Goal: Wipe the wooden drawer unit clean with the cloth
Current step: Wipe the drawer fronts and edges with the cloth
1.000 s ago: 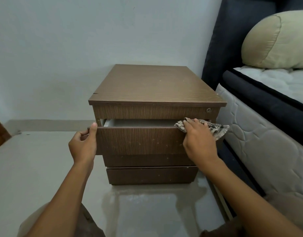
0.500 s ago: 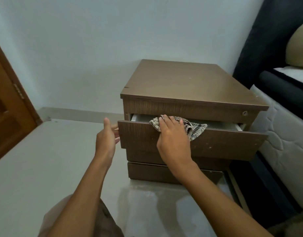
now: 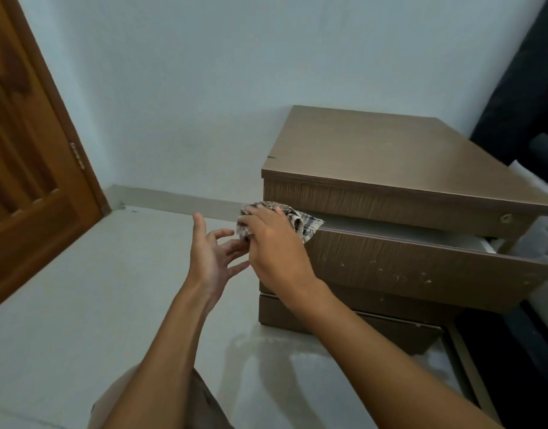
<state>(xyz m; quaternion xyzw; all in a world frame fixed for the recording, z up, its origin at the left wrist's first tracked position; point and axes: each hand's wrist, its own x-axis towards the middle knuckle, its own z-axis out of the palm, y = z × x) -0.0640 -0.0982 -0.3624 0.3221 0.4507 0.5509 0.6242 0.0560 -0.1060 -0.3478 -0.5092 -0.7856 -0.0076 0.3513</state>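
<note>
The brown wooden drawer unit (image 3: 374, 156) stands on the floor at the right, its top drawer (image 3: 421, 267) pulled partly out. My right hand (image 3: 275, 252) presses a checked cloth (image 3: 300, 219) onto the left end of that drawer's top edge. My left hand (image 3: 210, 252) hovers just left of the drawer's corner with fingers spread and palm turned toward the right hand, fingertips close to the cloth. Two lower drawers stay shut beneath.
A wooden door (image 3: 25, 156) fills the left side. The pale wall (image 3: 204, 88) runs behind the unit. A dark bed frame and mattress edge (image 3: 526, 97) sit tight against the unit's right side. Pale floor (image 3: 81, 305) lies open to the left.
My right hand slid the cloth leftward along the drawer's top edge, from the right end to the left corner. My left hand let go of the drawer and opened. The view swung left.
</note>
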